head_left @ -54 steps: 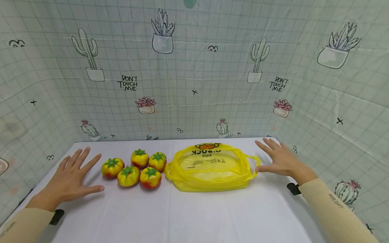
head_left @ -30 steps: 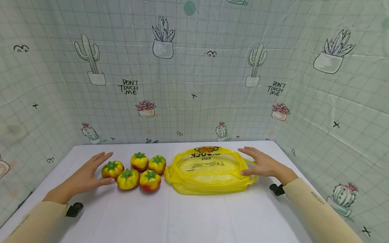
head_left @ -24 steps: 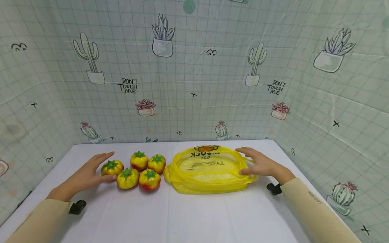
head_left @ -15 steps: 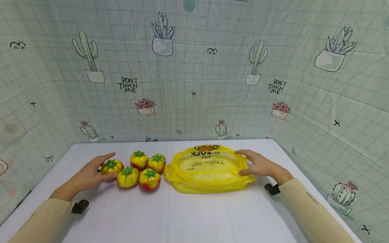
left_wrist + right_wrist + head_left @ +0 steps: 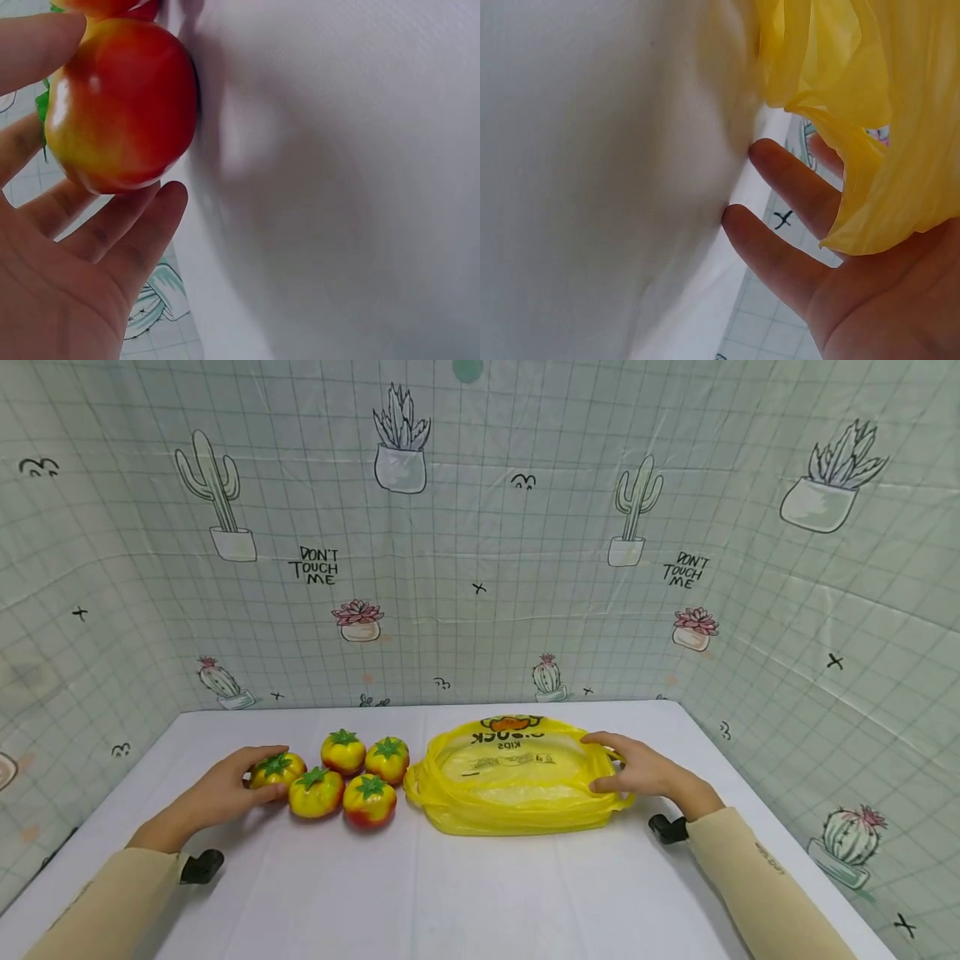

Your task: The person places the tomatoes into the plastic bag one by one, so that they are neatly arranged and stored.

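Several glossy yellow-and-red tomatoes with green star-shaped leaf tops stand at the left of the table. My left hand [image 5: 225, 789] grips the leftmost tomato [image 5: 279, 767], thumb on the near side and fingers round the far side. In the left wrist view the thumb lies against this tomato [image 5: 127, 109] and the fingers reach beneath and behind it. To the right lies a crumpled yellow plastic bag [image 5: 517, 818], its mouth spread wide. My right hand [image 5: 647, 768] is at the bag's right handle, fingers spread apart. In the right wrist view the handle [image 5: 870, 217] drapes across the palm, partly hiding the fingers.
The other tomatoes, including a front one [image 5: 371, 802], sit close together between the held one and the bag. A white cloth covers the table [image 5: 450, 902]. Grid-patterned curtains [image 5: 480, 643] with cactus prints stand behind and at both sides.
My left hand has moved right and its spread fingers have curled round the leftmost tomato. My right hand has moved left onto the bag's handle. The tomatoes and bag lie where they were.
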`<state>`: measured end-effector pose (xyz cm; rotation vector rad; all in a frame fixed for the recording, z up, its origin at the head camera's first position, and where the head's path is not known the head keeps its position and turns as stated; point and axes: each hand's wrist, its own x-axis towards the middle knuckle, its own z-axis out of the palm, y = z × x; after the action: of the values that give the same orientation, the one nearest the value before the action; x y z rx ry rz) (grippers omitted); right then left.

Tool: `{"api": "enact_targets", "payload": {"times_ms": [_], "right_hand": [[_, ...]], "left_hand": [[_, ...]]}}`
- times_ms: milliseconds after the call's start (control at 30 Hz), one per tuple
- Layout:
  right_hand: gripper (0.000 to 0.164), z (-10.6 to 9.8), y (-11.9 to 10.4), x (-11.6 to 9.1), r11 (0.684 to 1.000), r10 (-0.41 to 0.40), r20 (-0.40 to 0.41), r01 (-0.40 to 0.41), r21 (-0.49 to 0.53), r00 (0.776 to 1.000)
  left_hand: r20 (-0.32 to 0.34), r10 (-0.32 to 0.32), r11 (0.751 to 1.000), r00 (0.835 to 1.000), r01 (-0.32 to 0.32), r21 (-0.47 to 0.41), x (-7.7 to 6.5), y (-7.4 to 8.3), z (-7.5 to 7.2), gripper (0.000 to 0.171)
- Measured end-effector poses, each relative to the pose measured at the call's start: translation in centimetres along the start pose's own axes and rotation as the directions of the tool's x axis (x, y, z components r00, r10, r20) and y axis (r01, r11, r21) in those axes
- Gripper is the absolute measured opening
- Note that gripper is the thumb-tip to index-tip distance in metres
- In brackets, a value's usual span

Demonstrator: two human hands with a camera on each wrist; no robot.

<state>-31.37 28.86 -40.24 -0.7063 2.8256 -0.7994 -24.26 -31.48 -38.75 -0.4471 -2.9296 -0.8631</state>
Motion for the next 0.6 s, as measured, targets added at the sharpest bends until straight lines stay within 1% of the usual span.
{"api": "enact_targets", "payload": {"times_ms": [167, 300, 600], "right_hand": [[0.072, -0.13, -0.13, -0.18, 1.0, 0.026, 0.011, -0.026, 0.004, 1.0], [0.071, -0.11, -0.16, -0.21, 0.999, 0.049, 0.021, -0.049, -0.005, 0.999], [0.071, -0.19, -0.41, -0.04, 0.998, 0.067, 0.031, -0.067, -0.004, 0.997]], "left_hand": [[-0.015, 0.008, 1.0, 1.0, -0.008, -0.001, 0.2, -0.3, 0.21, 0.061], [-0.016, 0.004, 1.0, 1.0, -0.004, 0.007, 0.24, -0.23, 0.28, 0.06], [-0.046, 0.003, 1.0, 0.999, -0.003, 0.01, 0.0, -0.28, 0.35, 0.06]]}}
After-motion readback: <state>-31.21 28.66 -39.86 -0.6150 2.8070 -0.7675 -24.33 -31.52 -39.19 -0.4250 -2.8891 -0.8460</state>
